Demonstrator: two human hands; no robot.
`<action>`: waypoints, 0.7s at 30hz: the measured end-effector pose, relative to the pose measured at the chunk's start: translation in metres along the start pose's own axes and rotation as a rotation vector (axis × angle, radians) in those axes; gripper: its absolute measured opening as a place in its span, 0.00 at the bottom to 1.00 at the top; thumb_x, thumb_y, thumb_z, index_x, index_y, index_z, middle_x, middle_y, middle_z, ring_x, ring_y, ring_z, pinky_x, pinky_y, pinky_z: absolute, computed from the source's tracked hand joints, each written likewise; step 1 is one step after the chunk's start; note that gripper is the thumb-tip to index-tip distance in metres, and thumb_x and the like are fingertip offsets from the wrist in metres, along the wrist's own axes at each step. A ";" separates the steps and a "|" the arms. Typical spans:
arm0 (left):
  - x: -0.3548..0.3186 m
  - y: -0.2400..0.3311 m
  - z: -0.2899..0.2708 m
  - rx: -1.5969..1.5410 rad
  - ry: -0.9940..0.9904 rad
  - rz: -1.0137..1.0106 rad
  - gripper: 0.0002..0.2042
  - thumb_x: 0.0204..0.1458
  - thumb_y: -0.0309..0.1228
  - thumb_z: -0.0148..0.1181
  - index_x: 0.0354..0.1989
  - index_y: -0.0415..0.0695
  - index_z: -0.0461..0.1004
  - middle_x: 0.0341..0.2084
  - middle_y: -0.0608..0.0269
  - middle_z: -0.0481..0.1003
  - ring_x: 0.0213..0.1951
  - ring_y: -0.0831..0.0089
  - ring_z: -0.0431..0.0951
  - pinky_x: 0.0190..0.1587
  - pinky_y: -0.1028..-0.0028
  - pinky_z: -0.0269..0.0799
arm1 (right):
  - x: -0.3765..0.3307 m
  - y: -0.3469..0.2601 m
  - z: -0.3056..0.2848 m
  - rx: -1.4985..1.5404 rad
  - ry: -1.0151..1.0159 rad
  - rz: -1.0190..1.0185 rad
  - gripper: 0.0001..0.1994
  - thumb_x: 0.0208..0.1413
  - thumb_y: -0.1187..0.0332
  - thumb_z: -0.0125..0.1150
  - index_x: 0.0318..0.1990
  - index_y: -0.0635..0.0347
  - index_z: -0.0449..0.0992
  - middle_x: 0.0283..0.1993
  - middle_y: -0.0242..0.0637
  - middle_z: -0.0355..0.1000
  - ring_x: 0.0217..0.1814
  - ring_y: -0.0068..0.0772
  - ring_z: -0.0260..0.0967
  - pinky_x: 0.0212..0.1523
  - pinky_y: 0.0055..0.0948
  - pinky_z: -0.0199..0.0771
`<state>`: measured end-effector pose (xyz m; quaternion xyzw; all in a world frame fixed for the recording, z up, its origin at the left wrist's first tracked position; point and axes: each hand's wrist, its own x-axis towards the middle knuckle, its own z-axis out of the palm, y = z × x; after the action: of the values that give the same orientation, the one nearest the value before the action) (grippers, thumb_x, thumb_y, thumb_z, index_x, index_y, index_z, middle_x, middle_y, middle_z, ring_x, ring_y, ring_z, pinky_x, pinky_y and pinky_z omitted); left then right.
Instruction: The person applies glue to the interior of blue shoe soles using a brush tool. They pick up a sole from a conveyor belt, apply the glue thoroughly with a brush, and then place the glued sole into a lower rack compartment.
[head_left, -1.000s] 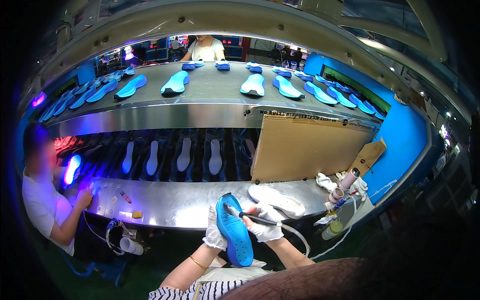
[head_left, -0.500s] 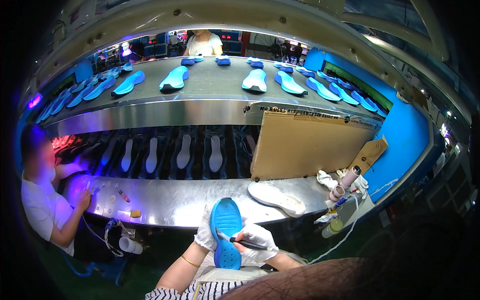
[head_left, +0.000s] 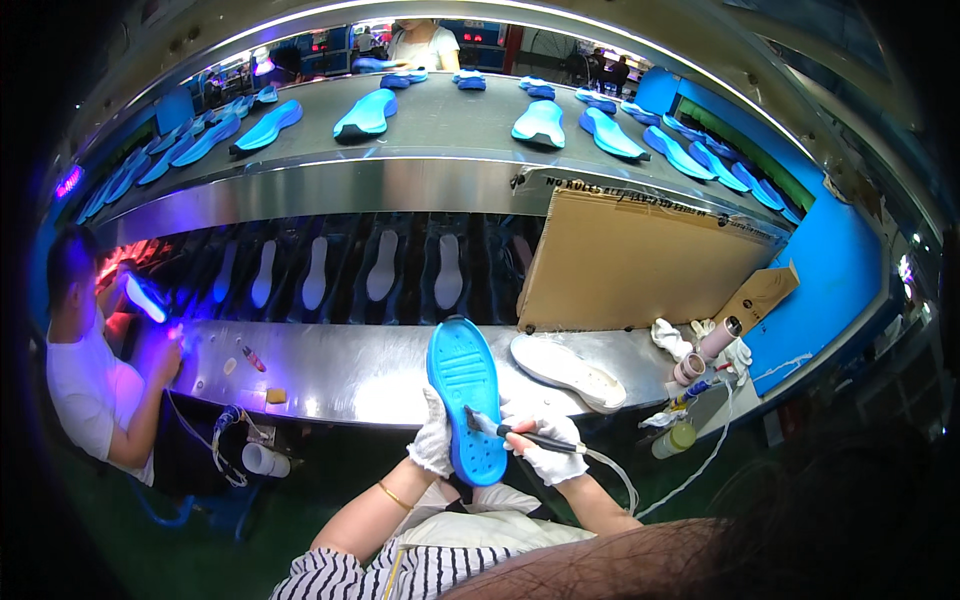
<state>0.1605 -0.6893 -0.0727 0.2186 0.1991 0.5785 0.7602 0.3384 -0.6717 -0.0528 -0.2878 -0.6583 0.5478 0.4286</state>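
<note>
My left hand (head_left: 432,438), in a white glove, grips the side of a blue shoe sole (head_left: 464,365). The sole is tilted up, its inner face with ridges and small holes turned toward me. In my gloved right hand (head_left: 548,455) is a black-handled brush (head_left: 483,421), a thin hose running from its rear end. The bristles meet the sole's inner face just below its middle. Beyond my right hand a white shoe sole (head_left: 566,373) lies on the metal bench (head_left: 370,385).
A conveyor belt (head_left: 440,125) carries several blue soles behind a lower rack of grey soles. A cardboard sheet (head_left: 640,265) leans at the right, near a pink bottle (head_left: 719,338) and white cloths. At left a co-worker (head_left: 105,370) sits by a yellow block (head_left: 276,396).
The blue sole has risen away from my lap. My brush tip has moved from the sole's left side toward its lower right. The co-worker now holds up a lit sole; the view has shifted.
</note>
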 end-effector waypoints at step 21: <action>0.019 0.064 0.011 0.344 -0.331 0.316 0.52 0.31 0.73 0.43 0.59 0.40 0.54 0.51 0.49 0.65 0.50 0.58 0.70 0.51 0.59 0.68 | 0.025 -0.028 -0.001 0.030 -0.213 -0.011 0.05 0.45 0.79 0.61 0.30 0.61 0.73 0.32 0.33 0.71 0.34 0.23 0.68 0.37 0.22 0.69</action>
<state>0.1203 -0.6565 -0.0287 0.4641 0.1310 0.6041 0.6344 0.3300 -0.6570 -0.0197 -0.2180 -0.6934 0.5827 0.3636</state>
